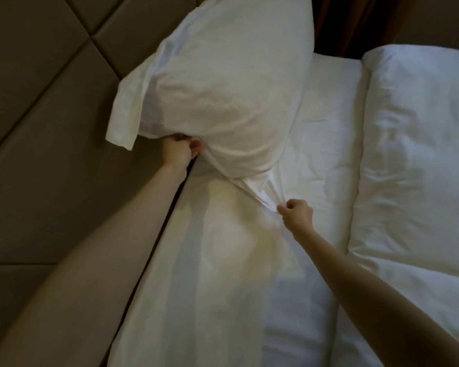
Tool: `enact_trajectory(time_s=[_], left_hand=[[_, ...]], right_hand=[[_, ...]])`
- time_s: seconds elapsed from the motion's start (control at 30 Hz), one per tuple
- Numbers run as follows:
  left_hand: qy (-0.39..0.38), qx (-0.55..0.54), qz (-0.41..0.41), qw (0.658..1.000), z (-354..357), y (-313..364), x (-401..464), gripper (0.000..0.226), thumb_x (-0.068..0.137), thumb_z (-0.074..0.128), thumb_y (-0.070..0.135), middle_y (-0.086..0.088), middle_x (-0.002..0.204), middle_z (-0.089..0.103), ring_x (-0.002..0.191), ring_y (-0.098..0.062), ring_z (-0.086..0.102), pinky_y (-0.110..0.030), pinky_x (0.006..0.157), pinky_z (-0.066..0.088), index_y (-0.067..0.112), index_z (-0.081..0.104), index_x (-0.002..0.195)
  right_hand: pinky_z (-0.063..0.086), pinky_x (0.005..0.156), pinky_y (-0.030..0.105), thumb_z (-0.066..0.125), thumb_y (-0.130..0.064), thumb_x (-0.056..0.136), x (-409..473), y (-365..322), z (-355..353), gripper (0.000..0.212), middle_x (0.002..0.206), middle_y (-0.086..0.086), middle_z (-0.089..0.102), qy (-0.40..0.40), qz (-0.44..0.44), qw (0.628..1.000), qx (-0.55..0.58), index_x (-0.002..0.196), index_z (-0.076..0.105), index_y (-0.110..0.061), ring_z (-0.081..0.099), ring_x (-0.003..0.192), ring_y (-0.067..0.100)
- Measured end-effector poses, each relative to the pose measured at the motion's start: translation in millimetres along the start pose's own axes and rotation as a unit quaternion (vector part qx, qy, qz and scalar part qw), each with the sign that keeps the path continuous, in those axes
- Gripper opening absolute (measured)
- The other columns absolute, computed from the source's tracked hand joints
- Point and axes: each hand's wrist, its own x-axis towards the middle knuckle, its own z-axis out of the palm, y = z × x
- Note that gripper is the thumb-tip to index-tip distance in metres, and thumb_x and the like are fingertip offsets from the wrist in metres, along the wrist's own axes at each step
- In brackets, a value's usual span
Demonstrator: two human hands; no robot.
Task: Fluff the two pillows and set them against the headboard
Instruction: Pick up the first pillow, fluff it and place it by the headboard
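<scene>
A white pillow [223, 88] is held up off the bed, tilted, with its top end leaning toward the padded brown headboard [51, 128]. My left hand [180, 149] is closed on its lower left corner, close to the headboard. My right hand [297, 213] pinches the bunched pillowcase at the lower right corner, and the fabric is pulled taut. A second white pillow [210, 274] lies flat on the mattress beneath my arms, its long side along the headboard.
A thick white duvet [414, 154] is folded back on the right half of the bed. Bare white sheet [329, 115] shows between it and the pillows. A dark brown curtain or panel [337, 22] stands beyond the far edge of the bed.
</scene>
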Motion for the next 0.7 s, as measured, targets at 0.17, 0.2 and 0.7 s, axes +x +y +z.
enact_trajectory(time_s=[0.17, 0.2, 0.7], left_hand=[[0.043, -0.085, 0.021, 0.995, 0.2, 5.5, -7.2, 0.021, 0.095, 0.04, -0.007, -0.009, 0.088, 0.053, 0.067, -0.017, 0.055, -0.021, 0.056, 0.054, 0.005, 0.05, 0.108], [0.046, -0.086, 0.02, 0.995, 0.0, 4.3, -11.7, 0.017, 0.096, 0.043, -0.004, -0.009, 0.088, 0.053, 0.068, -0.017, 0.055, -0.022, 0.06, 0.054, 0.005, 0.05, 0.109], [-0.032, 0.128, -0.029, 0.991, -20.7, 6.9, -84.3, 0.018, 0.097, 0.042, 0.009, -0.008, 0.094, 0.06, 0.079, -0.015, 0.058, -0.022, 0.065, 0.045, 0.01, 0.058, 0.089]], right_hand=[[0.043, 0.056, 0.033, 0.059, -0.009, 0.084, -17.5, -7.8, -5.6, 0.028, 0.069, 0.021, 0.058, -0.015, 0.021, 0.999, 0.025, 0.076, 0.061, 0.017, 0.054, 0.06, 0.026], [0.044, 0.055, 0.032, 0.06, -0.009, 0.085, -21.4, -8.9, -7.9, 0.029, 0.068, 0.02, 0.058, -0.019, 0.024, 0.999, 0.03, 0.08, 0.061, 0.02, 0.054, 0.056, 0.025], [0.042, 0.047, 0.018, 0.061, 0.0, 0.083, -61.0, -6.6, -84.3, 0.01, 0.081, 0.013, 0.068, -0.06, 0.013, 0.995, 0.078, 0.089, 0.066, -0.006, 0.062, 0.058, 0.016]])
